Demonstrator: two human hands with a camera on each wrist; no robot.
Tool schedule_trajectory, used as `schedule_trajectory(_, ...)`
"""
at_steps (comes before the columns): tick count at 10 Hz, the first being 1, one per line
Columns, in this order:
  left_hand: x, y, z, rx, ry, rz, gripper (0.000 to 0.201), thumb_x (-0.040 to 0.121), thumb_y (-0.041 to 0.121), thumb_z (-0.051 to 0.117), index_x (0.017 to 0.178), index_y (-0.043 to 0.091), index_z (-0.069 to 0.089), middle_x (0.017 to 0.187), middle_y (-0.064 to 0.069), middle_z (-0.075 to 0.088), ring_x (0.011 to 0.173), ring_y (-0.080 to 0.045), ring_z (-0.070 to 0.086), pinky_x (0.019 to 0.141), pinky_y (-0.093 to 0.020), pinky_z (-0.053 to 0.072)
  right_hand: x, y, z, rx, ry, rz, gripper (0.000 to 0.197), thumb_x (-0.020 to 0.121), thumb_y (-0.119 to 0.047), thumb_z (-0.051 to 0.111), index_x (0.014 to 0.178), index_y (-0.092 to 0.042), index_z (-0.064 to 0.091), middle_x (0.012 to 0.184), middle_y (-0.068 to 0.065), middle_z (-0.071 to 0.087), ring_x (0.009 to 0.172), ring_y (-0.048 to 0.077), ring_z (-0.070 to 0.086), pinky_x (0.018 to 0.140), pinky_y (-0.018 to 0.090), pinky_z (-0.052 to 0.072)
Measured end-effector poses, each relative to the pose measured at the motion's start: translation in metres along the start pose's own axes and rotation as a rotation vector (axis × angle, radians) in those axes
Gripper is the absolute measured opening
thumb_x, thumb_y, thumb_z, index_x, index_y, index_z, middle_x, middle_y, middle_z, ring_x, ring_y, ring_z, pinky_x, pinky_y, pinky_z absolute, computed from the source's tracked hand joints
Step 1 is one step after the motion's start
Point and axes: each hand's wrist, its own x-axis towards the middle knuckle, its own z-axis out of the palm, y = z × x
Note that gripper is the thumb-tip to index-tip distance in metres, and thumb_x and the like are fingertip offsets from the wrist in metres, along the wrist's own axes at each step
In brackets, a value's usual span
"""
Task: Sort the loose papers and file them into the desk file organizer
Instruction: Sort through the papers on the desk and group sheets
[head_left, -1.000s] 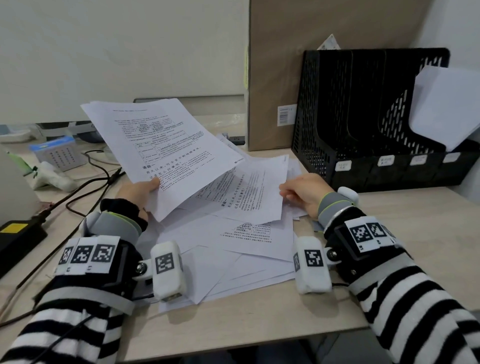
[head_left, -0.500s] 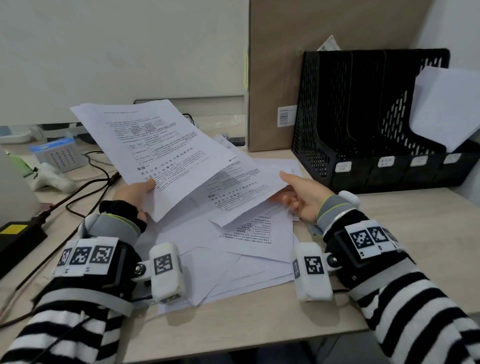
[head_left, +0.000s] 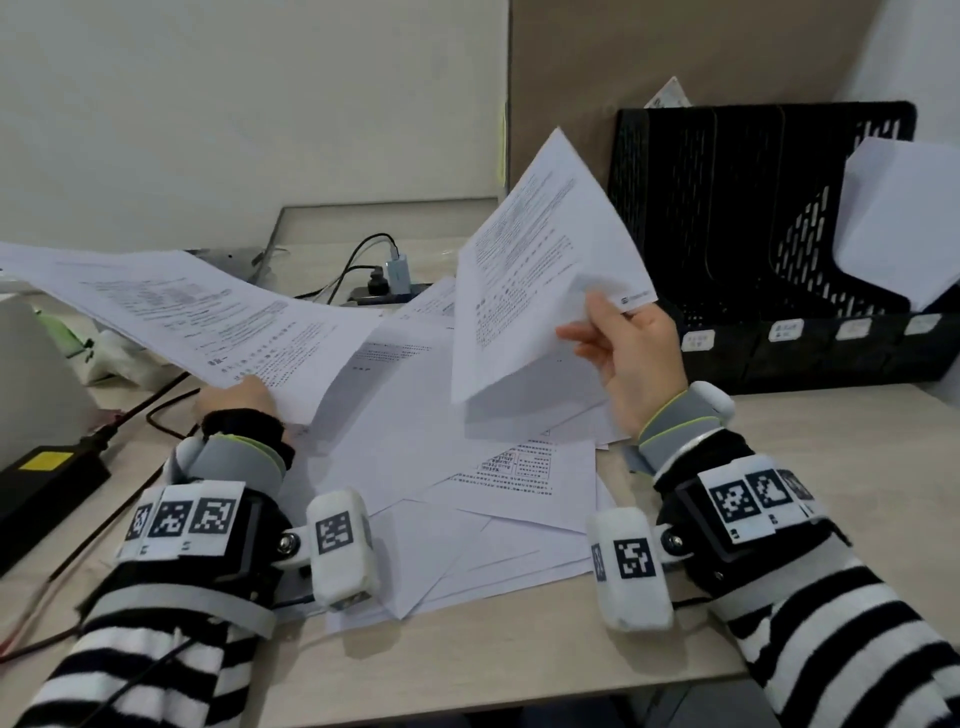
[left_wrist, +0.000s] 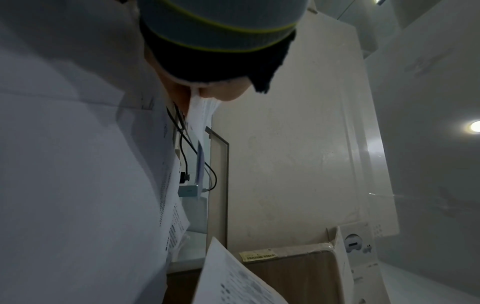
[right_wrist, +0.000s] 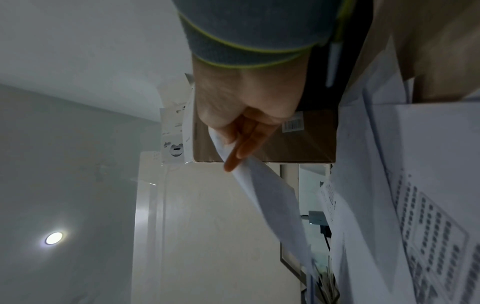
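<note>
**Loose papers in both hands, file organizer at rear right**

Item 1. Right hand (head_left: 631, 358): thumb and fingers pinch the lower right corner of a printed sheet (head_left: 540, 280). The sheet is raised, tilted, its top corner pointing up in front of the organizer's left end. White paper, dense black text, small logo at the pinched corner.

Item 2. Left hand (head_left: 236, 397): grips the near edge of a small stack of sheets (head_left: 192, 312), held nearly flat above the tabletop and fanning out to the left. The left wrist view shows several page edges pressed between thumb and fingers.

Item 3. Paper pile (head_left: 467, 467): loose white sheets, overlapping at odd angles, lying on the tabletop (head_left: 519, 654) between the two wrists; some printed side up.

Item 4. File organizer (head_left: 753, 234): black, perforated, four labelled slots, standing at the rear right. A white sheet (head_left: 904, 218) leans out of the rightmost slot; the other slots look dark inside.

Item 5. Margins: bare tabletop lies along the near edge and to the right of the pile. Cables (head_left: 156, 410) and a black power brick (head_left: 41, 483) sit at left.
</note>
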Motion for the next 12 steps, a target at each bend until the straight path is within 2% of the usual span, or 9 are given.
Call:
schedule_trajectory(1, -0.008, 0.003, 0.005, 0.099, -0.098, 0.048, 0.021, 0.090, 0.016, 0.052, 0.071, 0.021, 0.044, 0.049, 0.002, 0.058, 0.060, -0.016, 0.045, 0.050, -0.020, 0.045, 0.001, -0.003, -0.001, 0.288, 0.024, 0.134, 0.017, 0.097, -0.009, 0.051, 0.080, -0.010, 0.053, 0.055, -0.004, 0.062, 0.059, 0.007, 0.070, 0.046, 0.013, 0.049)
schedule_trajectory(2, -0.022, 0.004, 0.015, 0.166, -0.264, 0.067, 0.011, 0.087, 0.017, 0.058, 0.097, 0.014, 0.056, 0.073, -0.003, 0.058, 0.062, -0.021, 0.052, 0.050, -0.025, 0.048, 0.002, 0.002, 0.000, 0.406, 0.009, 0.260, 0.015, 0.097, -0.009, 0.049, 0.084, -0.006, 0.054, 0.064, 0.002, 0.066, 0.063, 0.010, 0.072, 0.048, 0.015, 0.053)
schedule_trajectory(4, -0.036, -0.002, 0.026, 0.213, -0.569, 0.052, 0.024, 0.097, 0.022, 0.050, 0.119, 0.015, 0.057, 0.115, -0.010, 0.066, 0.096, -0.027, 0.064, 0.090, -0.041, 0.050, 0.004, 0.018, 0.000, 0.184, -0.079, 0.440, 0.023, 0.099, -0.002, 0.042, 0.077, -0.008, 0.042, 0.077, 0.017, 0.045, 0.065, 0.022, 0.073, 0.046, 0.019, 0.054)
schedule_trajectory(6, -0.056, -0.004, 0.030, 0.194, -0.757, 0.094, 0.032, 0.097, 0.038, 0.045, 0.112, 0.015, 0.061, 0.099, -0.002, 0.073, 0.079, -0.016, 0.072, 0.060, -0.025, 0.057, -0.005, 0.016, 0.001, -0.209, -0.202, 0.505, 0.016, 0.098, -0.011, 0.045, 0.098, 0.001, 0.056, 0.069, 0.011, 0.073, 0.055, 0.013, 0.070, 0.041, 0.016, 0.048)
schedule_trajectory(7, -0.056, -0.007, 0.026, 0.149, -0.764, 0.083, 0.036, 0.093, 0.010, 0.055, 0.128, 0.005, 0.054, 0.121, -0.012, 0.065, 0.095, -0.022, 0.068, 0.074, -0.032, 0.057, -0.006, 0.018, 0.000, -0.464, -0.124, 0.480, 0.016, 0.093, -0.024, 0.056, 0.099, -0.010, 0.061, 0.073, 0.001, 0.073, 0.052, 0.006, 0.061, 0.040, 0.016, 0.033)
schedule_trajectory(8, -0.054, -0.007, 0.025, 0.130, -0.716, 0.100, 0.038, 0.091, 0.003, 0.056, 0.129, 0.004, 0.054, 0.122, -0.012, 0.064, 0.096, -0.022, 0.066, 0.073, -0.030, 0.057, 0.002, 0.018, -0.010, -0.558, 0.077, 0.318, 0.056, 0.085, -0.026, 0.067, 0.135, -0.019, 0.042, 0.110, 0.001, 0.063, 0.087, 0.013, 0.059, 0.062, 0.023, 0.040)
schedule_trajectory(9, -0.059, -0.005, 0.026, 0.087, -0.773, 0.101, 0.034, 0.089, 0.008, 0.059, 0.123, 0.009, 0.058, 0.114, -0.006, 0.069, 0.093, -0.021, 0.069, 0.067, -0.028, 0.059, 0.001, 0.021, -0.009, -0.595, -0.108, 0.208, 0.042, 0.091, -0.017, 0.057, 0.133, -0.011, 0.050, 0.106, -0.002, 0.059, 0.081, 0.003, 0.058, 0.068, 0.018, 0.041)
schedule_trajectory(10, -0.062, -0.004, 0.022, 0.099, -0.838, 0.085, 0.041, 0.077, 0.018, 0.067, 0.117, 0.012, 0.060, 0.110, -0.005, 0.071, 0.090, -0.020, 0.071, 0.065, -0.028, 0.058, -0.003, 0.026, -0.001, -0.570, -0.277, 0.250, 0.025, 0.097, -0.021, 0.050, 0.101, 0.000, 0.062, 0.081, 0.003, 0.053, 0.067, 0.009, 0.047, 0.068, 0.021, 0.038)
schedule_trajectory(12, -0.030, -0.011, 0.023, 0.029, -0.505, 0.093, 0.034, 0.093, 0.001, 0.054, 0.127, 0.004, 0.054, 0.113, -0.014, 0.064, 0.093, -0.029, 0.063, 0.086, -0.040, 0.049, 0.017, 0.033, -0.024, -0.761, 0.060, 0.230, 0.029, 0.091, -0.027, 0.056, 0.114, -0.009, 0.060, 0.117, 0.008, 0.060, 0.109, 0.026, 0.056, 0.096, 0.035, 0.044)
